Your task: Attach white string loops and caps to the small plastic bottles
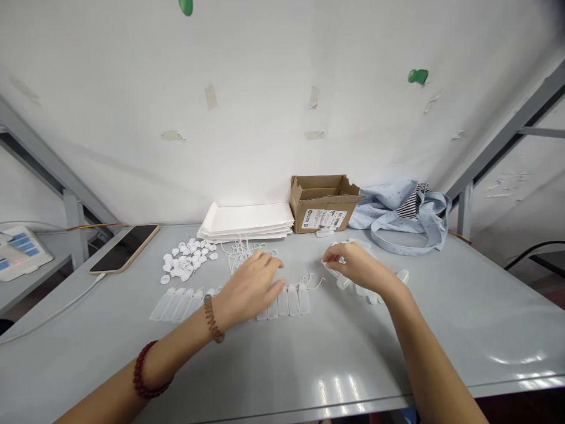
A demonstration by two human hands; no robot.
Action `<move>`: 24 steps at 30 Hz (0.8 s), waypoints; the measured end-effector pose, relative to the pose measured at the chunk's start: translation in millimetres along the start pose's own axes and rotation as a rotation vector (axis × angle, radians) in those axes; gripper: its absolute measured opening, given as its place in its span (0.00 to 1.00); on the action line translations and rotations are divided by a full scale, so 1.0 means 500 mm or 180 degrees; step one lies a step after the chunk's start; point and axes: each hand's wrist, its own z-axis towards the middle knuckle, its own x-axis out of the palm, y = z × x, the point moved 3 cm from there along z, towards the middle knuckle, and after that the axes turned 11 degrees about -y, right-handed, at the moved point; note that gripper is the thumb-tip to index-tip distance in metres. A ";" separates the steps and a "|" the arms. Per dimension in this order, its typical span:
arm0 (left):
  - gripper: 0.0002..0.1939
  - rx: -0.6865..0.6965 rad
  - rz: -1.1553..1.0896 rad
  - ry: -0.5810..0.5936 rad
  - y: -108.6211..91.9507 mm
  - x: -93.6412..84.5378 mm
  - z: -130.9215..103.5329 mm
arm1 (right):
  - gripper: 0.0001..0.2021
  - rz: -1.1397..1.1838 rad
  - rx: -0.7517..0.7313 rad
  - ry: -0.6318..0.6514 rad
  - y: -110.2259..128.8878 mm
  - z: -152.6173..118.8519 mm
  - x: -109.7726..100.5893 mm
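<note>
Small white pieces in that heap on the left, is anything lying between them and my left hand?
Yes. Loose white cords lie between the heap of small white pieces and your left hand. They lie low, so they probably wouldn't block a reach over them.

Workshop, grey bench, rowed translucent plastic pieces, heaped white caps

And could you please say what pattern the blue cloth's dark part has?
The dark part is striped black and white, clearest in the head view.
</note>
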 end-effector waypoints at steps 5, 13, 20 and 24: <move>0.14 -0.0646 -0.0045 -0.0104 0.109 -0.026 0.008 | 0.06 -0.0108 0.0282 0.0258 -0.028 -0.010 -0.024; 0.13 -0.0464 -0.0109 -0.0183 0.158 -0.004 0.040 | 0.20 -0.0673 0.0507 0.0605 -0.060 -0.020 -0.007; 0.11 -0.0156 -0.0217 -0.0167 0.127 0.049 0.119 | 0.16 -0.0641 0.0445 0.0508 -0.044 -0.013 0.008; 0.08 -0.0231 -0.0470 -0.0182 0.132 0.068 0.151 | 0.13 -0.0440 0.0299 0.0487 -0.030 -0.013 -0.006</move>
